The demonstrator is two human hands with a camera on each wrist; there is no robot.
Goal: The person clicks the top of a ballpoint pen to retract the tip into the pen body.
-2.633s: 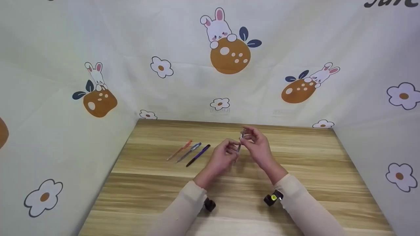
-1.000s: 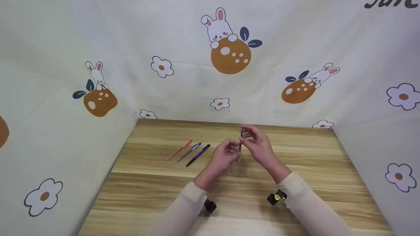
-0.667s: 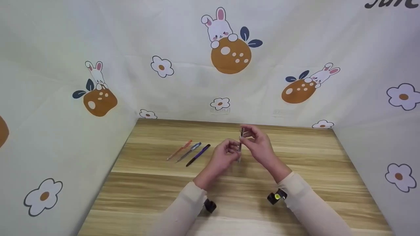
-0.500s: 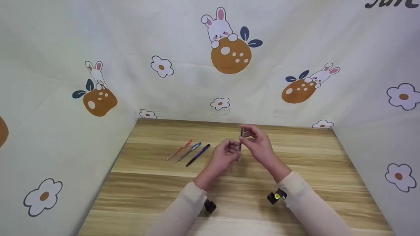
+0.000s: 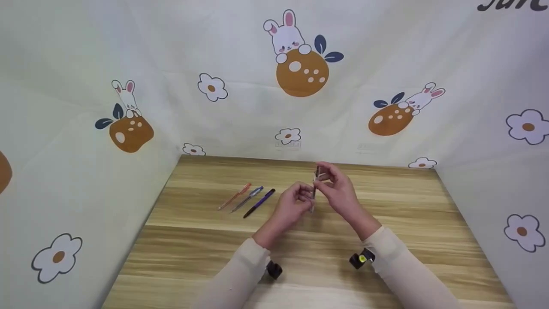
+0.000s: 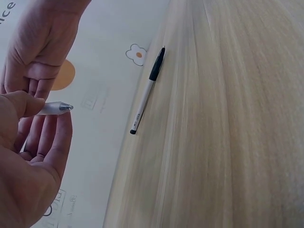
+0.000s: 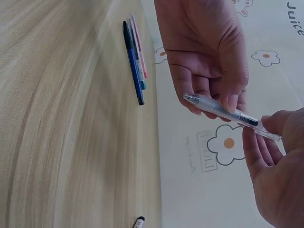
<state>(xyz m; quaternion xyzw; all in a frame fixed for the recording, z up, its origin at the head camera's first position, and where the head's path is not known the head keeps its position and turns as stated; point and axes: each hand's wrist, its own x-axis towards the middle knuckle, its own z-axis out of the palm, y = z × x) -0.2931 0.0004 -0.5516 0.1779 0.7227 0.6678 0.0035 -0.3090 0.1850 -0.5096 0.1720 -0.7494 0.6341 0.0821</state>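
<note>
Both hands hold one clear and white pen (image 7: 213, 105), a dark part showing through its clear barrel, above the wooden table (image 5: 206, 266). My left hand (image 5: 294, 201) pinches it near the tip between thumb and fingers. Toward its other end, my right hand (image 5: 339, 189) pinches it with thumb and fingers. The pen stands nearly upright in the head view; its metal tip pokes out of the left fingers in the left wrist view. To the left lie a red-orange pen (image 5: 234, 196), a clear pen with a blue end (image 5: 246, 199) and a dark blue-purple pen (image 5: 259, 203).
A white pen with a black grip (image 6: 147, 92) lies on the table in the left wrist view; the head view does not show it. A patterned cloth (image 5: 240, 116) walls the table's back and sides. Small black cameras (image 5: 274, 270) sit at both wrists.
The held pen stands more upright than 2.6 seconds ago, and my right forearm has shifted slightly rightward. Both hands keep their hold; the pens on the table have not moved.
</note>
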